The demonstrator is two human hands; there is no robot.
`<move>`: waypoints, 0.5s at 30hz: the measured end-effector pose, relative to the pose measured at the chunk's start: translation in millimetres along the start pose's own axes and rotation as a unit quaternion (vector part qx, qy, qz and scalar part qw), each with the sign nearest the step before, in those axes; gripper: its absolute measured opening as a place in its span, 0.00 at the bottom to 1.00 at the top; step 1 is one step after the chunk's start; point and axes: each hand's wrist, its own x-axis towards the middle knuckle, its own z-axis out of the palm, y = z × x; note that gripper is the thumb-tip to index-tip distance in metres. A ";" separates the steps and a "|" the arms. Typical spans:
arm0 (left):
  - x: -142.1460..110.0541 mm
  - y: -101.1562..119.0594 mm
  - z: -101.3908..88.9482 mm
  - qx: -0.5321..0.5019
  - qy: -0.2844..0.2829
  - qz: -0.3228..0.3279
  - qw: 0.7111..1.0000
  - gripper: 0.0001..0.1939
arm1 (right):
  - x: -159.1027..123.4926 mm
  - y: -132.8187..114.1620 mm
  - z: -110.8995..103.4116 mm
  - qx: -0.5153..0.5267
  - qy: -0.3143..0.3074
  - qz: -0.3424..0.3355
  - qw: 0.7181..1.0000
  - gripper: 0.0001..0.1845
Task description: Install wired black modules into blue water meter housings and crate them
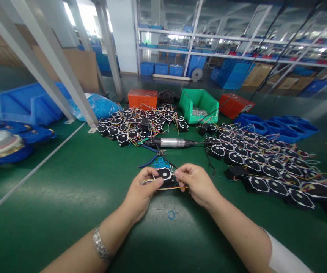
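My left hand (pixel 142 191) is closed around a black, flat, squarish module (pixel 163 175) with white edging, a round light centre and thin coloured wires. The thumb presses on its top face. At the module's right corner, my right hand (pixel 193 182) pinches with thumb and forefinger; what sits between those fingertips is too small to make out. Thin wires (pixel 177 187) run along the near side to the right fingers. One or two small screws (pixel 172 167) show beside the module's far corner. Just beyond lies a pile of blue rings (pixel 160 163); a single blue ring (pixel 171 215) lies nearer to me.
Blue-handled pliers (pixel 152 158) and a silver power screwdriver (pixel 169 142) lie beyond my hands. Wired black modules cover the bench at back left (pixel 123 138) and right (pixel 261 163). A green bin (pixel 187 110) holds small metal parts. A metal post (pixel 63 76) rises at left.
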 end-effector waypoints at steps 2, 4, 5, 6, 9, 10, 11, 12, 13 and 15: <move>2.0 2.3 -0.2 -0.039 0.011 -0.022 0.999 0.12 | 3.3 0.5 -2.5 0.056 -0.007 0.025 0.998 0.24; 4.1 5.0 -1.2 -0.060 0.016 -0.039 0.997 0.15 | 6.5 1.0 -5.7 0.085 -0.015 0.053 0.995 0.25; 5.1 6.3 -1.9 -0.067 0.014 -0.047 0.997 0.16 | 7.6 1.2 -7.2 0.091 -0.018 0.064 0.994 0.25; 5.9 7.3 -2.7 -0.071 0.009 -0.054 0.996 0.16 | 8.5 1.3 -8.6 0.093 -0.022 0.071 0.993 0.26; 7.3 8.5 -5.0 -0.070 -0.010 -0.078 0.994 0.20 | 9.0 1.0 -11.4 0.074 -0.030 0.052 0.995 0.26; 7.4 8.3 -5.7 -0.066 -0.017 -0.086 0.994 0.21 | 8.9 0.8 -11.9 0.061 -0.030 0.037 0.997 0.26; 7.3 8.0 -6.3 -0.061 -0.024 -0.094 0.993 0.21 | 8.7 0.5 -12.4 0.046 -0.028 0.020 0.998 0.25; 7.1 7.5 -6.9 -0.057 -0.029 -0.102 0.993 0.22 | 8.6 0.2 -12.8 0.029 -0.026 0.005 0.999 0.25; 6.8 7.0 -7.3 -0.053 -0.034 -0.109 0.992 0.23 | 8.5 -0.2 -13.2 0.010 -0.021 -0.007 1.000 0.24; 5.8 6.2 -8.0 -0.051 -0.041 -0.119 0.991 0.24 | 8.1 -1.2 -13.9 -0.044 -0.006 -0.036 0.998 0.21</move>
